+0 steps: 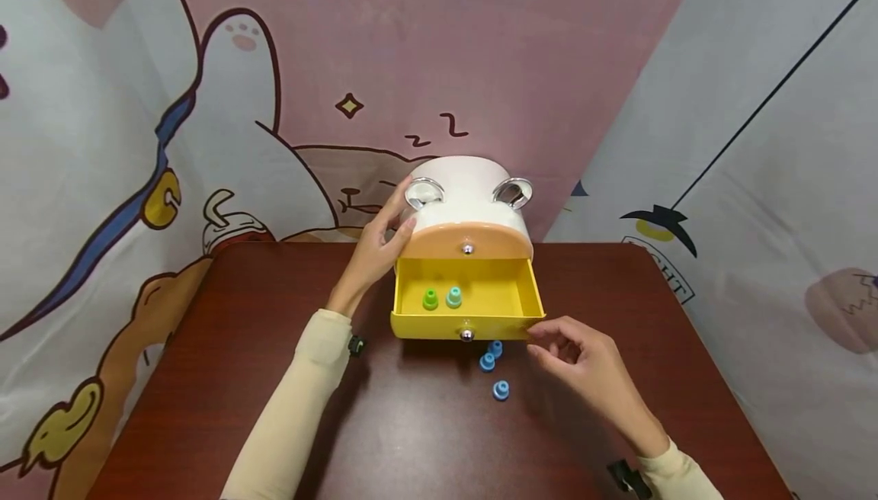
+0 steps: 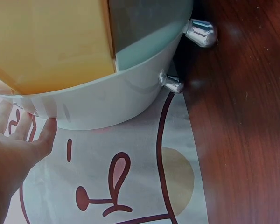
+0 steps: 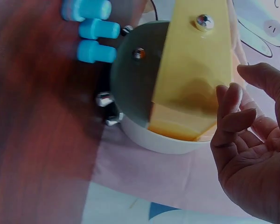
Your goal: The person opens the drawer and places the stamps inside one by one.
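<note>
Lettering “GHT” (image 1: 672,277) reaches only my head view, left hand (image 1: 377,246) spread against rounded white cabinet (image 1: 468,199), right hand (image 1: 586,363) loosely parted beside yellow drawer (image 1: 428,327).

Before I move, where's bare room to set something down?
Bare: tabletop left of the left sleeve; tabletop right of the cabinet; inside the yellow drawer, right of the turquoise peg. Crowded: by the drawer's right front corner, with three blue pegs and the right hand.
</note>
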The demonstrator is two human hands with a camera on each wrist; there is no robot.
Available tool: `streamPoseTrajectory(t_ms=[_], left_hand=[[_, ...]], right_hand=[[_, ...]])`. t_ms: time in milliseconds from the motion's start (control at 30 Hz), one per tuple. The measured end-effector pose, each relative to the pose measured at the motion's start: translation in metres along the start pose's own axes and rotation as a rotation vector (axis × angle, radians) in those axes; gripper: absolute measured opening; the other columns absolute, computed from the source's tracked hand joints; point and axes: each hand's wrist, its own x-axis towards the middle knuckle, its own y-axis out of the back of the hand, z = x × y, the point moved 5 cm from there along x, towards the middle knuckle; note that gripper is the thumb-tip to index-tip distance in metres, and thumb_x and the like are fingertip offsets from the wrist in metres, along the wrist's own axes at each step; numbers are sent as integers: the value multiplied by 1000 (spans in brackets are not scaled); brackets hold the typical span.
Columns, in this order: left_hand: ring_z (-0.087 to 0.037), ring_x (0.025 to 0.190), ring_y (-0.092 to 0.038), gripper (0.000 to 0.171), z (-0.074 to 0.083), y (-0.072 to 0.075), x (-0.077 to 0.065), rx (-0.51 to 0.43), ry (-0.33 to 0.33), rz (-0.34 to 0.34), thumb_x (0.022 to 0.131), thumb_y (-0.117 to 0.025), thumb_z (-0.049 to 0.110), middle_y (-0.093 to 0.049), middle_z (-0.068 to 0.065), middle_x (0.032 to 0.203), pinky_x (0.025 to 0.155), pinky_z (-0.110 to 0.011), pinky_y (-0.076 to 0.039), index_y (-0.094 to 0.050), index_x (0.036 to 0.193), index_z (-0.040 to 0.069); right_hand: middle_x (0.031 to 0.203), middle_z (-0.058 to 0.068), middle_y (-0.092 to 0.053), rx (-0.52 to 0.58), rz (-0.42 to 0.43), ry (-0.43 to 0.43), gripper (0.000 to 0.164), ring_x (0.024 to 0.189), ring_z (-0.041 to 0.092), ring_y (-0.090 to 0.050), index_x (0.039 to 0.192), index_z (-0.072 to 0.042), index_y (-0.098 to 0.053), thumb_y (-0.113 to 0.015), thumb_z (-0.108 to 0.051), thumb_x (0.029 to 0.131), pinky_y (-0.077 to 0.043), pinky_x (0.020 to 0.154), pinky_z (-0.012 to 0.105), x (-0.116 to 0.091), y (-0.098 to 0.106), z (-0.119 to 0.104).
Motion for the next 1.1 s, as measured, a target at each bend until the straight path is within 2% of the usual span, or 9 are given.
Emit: streamPoseTrajectory(t_ms=[267,533,667,800,1000,1100], left_hand=[[-32,157,-38,65,1,-1,0,-4,-1,7,112,-57,6,-31,-1,177,124,-70,-26,-35,173,13],[-32,157,-38,66,0,-2,0,6,-6,1,112,-56,6,-30,0,178,124,-69,-28,-34,173,14],[-34,156,-38,66,-1,-2,0,2,-5,2,112,-56,7,-30,1,178,123,-70,-28,-34,174,17],[-36,156,-39,66,-2,-1,0,2,-4,1,112,-56,7,-30,0,178,123,-71,-28,-34,174,16],[-33,156,-39,66,-2,-1,0,6,6,0,113,-56,8,-31,1,177,124,-67,-30,-33,174,15],[-33,156,-40,66,-3,-2,0,7,9,-1,113,-56,8,-31,0,177,124,-66,-30,-32,174,14]], right_hand=[[80,-12,-59,-35,-3,-2,31,66,8,-55,106,-27,-78,-94,-8,87,-49,55,26,-17,-15,15],[78,-13,-59,-2,-34,-29,30,62,7,-55,108,-19,-79,-94,-5,85,-49,53,26,-28,-28,28],[78,-14,-60,12,-39,-10,34,61,5,-56,109,-21,-78,-94,-4,85,-50,53,27,-34,-37,35],[79,-14,-60,10,-48,-5,34,63,3,-56,109,-22,-78,-95,-5,84,-49,54,25,-39,-46,41],[83,-1,-66,13,-88,-9,32,67,6,-59,108,-12,-79,-96,-4,82,-49,57,24,-40,-58,47],[84,2,-67,19,-113,-30,31,68,8,-60,108,-12,-79,-95,-5,83,-48,58,24,-39,-63,50]])
